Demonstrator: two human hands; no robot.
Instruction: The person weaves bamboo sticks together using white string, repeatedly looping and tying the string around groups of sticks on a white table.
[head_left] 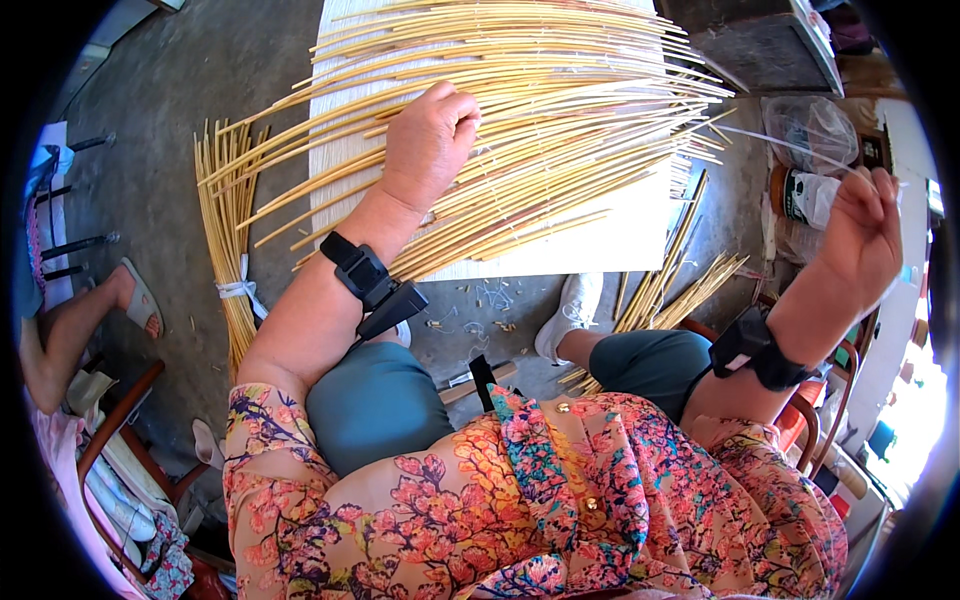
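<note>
A mat of long, thin yellow stalks [560,130] lies across a white tabletop [630,235], its rows crossed by fine white thread. My left hand [435,140] is closed in a fist on the left half of the stalks. What its fingers hold, if anything, is hidden. Raised well out to the right of the table, my right hand [865,230] pinches a thin white string [785,140]. That string runs taut from the stalks' right ends up to my fingers. Both wrists wear black straps with small devices.
A tied bundle of stalks [235,320] stands left of the table; more loose stalks [690,290] lean at the right. Another person's foot in a sandal [143,295] shows at far left, near a wooden chair [120,415]. Plastic bags [815,135] and a dark cabinet [775,50] stand right.
</note>
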